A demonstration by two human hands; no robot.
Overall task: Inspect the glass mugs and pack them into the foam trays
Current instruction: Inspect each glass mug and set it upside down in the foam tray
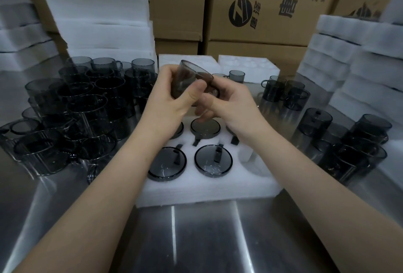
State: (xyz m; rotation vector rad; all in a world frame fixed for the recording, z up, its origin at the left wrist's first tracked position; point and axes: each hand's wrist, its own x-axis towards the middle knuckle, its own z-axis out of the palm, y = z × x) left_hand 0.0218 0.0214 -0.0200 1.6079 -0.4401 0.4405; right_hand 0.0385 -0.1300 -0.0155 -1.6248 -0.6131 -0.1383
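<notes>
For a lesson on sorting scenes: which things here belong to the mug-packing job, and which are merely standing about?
Belonging to the job:
held mug, gripped by left hand and right hand
foam tray
packed mugs
loose mugs

Standing about:
cardboard boxes
foam stacks
steel table

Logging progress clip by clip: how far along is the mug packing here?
Done: several seated mugs lie upside down in the front foam tray. In hand: the left hand and right hand hold one tilted mug above it, apparently inspecting. Left: the front-right slot looks empty, and many loose mugs stand on the table at both sides.
</notes>
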